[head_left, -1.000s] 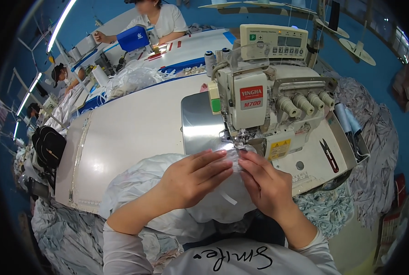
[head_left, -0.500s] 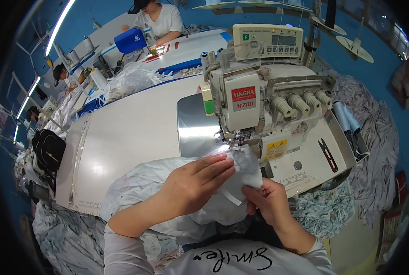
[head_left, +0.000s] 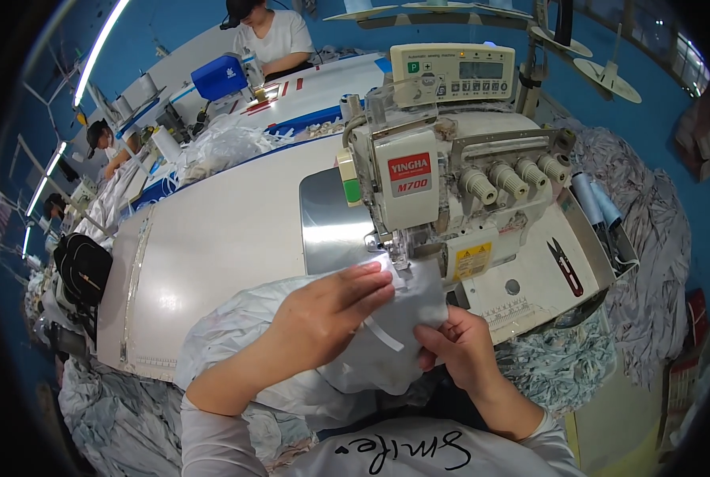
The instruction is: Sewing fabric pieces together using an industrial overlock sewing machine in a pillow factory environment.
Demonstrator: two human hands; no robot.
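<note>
At the far left, a black bag [head_left: 81,270] stands beside the end of the pale tabletop [head_left: 212,226], and below it there is a heap of crumpled grey fabric [head_left: 116,405]. Farther back, a blue-headed machine [head_left: 217,77] stands on another table, and a co-worker [head_left: 274,40] in a white top sits near it.

On the near edge of the tabletop lies the white cloth [head_left: 232,322], bunched in loose folds at its left and spread smoother toward the right. The left hand [head_left: 323,310] rests over it with the fingers straight and close together; its grip is flat, pressing from above and not closed around the cloth. The fingertips are just beside the presser foot [head_left: 400,258] of the overlock sewing machine [head_left: 411,187], and the upper edge of the cloth reaches under this foot or directly in front of it; which one cannot be told. Below the left fingers, a narrow white strip [head_left: 384,335] lies slantwise on the cloth.

The right hand [head_left: 460,343] is at the right edge of the cloth. Its grip is narrow, holding this edge between thumb and bent fingers.

More to the right, thread snips [head_left: 565,269] with dark red handles lie on the tabletop, near blue thread cones [head_left: 597,199].
</note>
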